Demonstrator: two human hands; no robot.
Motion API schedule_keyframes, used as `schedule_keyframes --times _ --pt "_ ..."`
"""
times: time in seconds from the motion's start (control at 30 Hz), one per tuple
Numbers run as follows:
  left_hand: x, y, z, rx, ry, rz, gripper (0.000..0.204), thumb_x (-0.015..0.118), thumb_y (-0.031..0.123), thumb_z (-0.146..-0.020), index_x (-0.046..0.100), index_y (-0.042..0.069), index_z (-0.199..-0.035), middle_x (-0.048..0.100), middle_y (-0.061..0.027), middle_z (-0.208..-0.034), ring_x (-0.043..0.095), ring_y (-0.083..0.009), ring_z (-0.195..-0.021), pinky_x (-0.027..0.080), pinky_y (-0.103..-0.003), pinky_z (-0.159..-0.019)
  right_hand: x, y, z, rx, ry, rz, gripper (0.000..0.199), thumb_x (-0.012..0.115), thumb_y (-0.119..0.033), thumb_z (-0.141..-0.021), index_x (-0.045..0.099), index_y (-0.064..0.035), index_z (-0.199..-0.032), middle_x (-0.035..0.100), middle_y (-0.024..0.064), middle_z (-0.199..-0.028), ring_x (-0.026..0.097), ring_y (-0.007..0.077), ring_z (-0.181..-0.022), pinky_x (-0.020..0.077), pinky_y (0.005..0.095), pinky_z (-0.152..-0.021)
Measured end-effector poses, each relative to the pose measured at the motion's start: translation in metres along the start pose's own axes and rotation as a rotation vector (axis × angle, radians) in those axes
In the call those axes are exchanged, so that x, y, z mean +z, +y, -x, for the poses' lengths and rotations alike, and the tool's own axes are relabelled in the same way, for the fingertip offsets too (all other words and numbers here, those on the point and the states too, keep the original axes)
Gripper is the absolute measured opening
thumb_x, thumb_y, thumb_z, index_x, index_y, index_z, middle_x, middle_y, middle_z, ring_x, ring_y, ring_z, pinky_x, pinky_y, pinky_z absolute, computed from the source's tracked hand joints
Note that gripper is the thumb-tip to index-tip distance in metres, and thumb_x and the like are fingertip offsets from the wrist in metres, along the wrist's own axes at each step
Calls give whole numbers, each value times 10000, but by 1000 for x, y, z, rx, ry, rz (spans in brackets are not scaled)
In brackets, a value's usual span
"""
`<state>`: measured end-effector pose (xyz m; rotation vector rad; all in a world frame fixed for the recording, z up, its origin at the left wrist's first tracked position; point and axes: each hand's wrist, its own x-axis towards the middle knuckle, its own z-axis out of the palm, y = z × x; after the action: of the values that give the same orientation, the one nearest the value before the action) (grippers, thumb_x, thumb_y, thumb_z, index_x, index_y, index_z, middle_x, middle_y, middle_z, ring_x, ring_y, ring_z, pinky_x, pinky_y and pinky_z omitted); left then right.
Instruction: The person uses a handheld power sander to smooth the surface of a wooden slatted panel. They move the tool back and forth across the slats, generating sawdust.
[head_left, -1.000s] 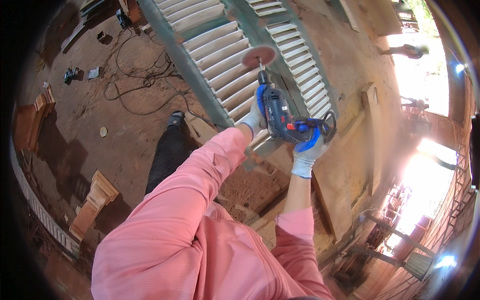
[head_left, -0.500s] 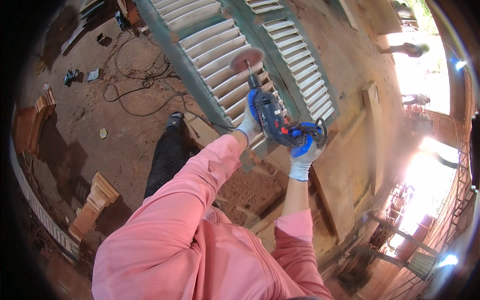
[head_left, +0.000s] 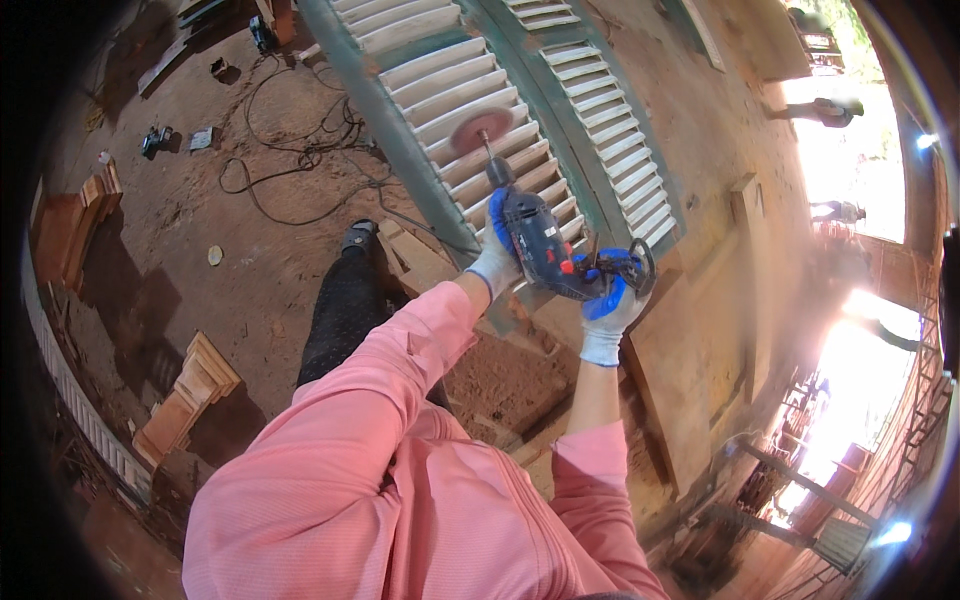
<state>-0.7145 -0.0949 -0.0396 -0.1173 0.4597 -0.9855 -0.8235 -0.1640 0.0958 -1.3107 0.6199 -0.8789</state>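
A dark blue power drill (head_left: 541, 240) with a reddish sanding disc (head_left: 480, 131) in its chuck is held in both my gloved hands. My left hand (head_left: 499, 240) is closed round the front of its body, just behind the chuck. At the rear, my right hand (head_left: 612, 300) wraps the handle, where a bundle of dark cord loops beside the fingers. Beneath the drill lies a louvred shutter (head_left: 551, 120) with a worn green frame and whitish slats. The disc is over the slats of its left panel; I cannot tell whether it touches them.
Dark cable (head_left: 262, 205) coils over the dirt floor at left. Carved wooden pieces (head_left: 187, 400) stand at lower left, with another power tool (head_left: 157, 141) farther off. Boards (head_left: 752, 270) lie right of the shutter. Far right, a person (head_left: 825, 112) is in the bright opening.
The disc has shifted slightly left and down along the slats, and both hands have moved a little with the drill. The surroundings have slid slightly right in the picture.
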Motion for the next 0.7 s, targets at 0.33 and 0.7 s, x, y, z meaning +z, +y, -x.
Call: schedule_keyframes --times 0.33,0.7 --pt "-3 -2 28 52 42 -13 619 506 662 -862 659 89 -1038 682 -148 -990 660 -333 -918 558 -499 -835 3 -5 15 -29 31 75 267 513 -93 -887 659 49 -1059 693 102 -868 663 180 -730 557 302 -674" --pt "19 -8 28 71 -48 74 592 504 649 -864 656 101 -1031 683 -147 -985 658 -335 -930 546 -506 -872 15 -21 -15 28 -121 91 246 488 10 -874 656 59 -1047 690 112 -892 667 188 -781 560 309 -736"
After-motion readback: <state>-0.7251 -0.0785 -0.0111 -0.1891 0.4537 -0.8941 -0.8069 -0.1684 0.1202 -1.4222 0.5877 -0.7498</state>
